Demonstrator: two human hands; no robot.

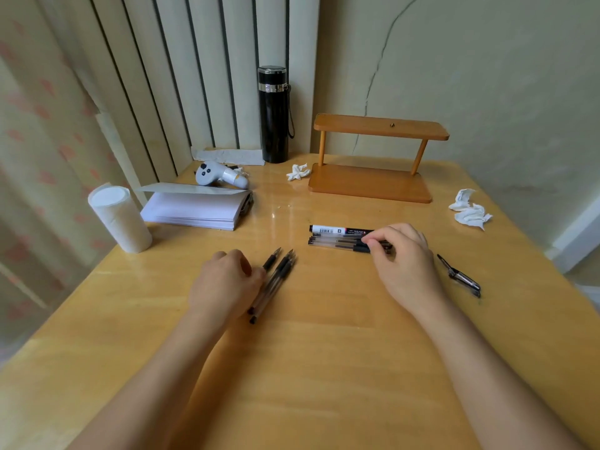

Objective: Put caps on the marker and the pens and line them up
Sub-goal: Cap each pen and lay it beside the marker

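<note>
A white-and-black marker (334, 229) lies crosswise on the wooden table, with clear capped pens (334, 244) lined up close below it. My right hand (402, 258) rests on the right ends of those pens, its fingertips pinching one of them. To the left, three uncapped clear pens (276, 280) lie slanted, tips pointing up and to the right. My left hand (224, 284) lies over their lower parts, fingers curled against them. At the far right, loose pen caps (461, 277) lie together on the table.
Behind stand a black flask (273, 115), a wooden shelf (373, 157), a grey controller (220, 175), a paper stack (194, 207) and a white roll (120, 219). Crumpled tissues (470, 211) lie right, another (298, 172) by the shelf.
</note>
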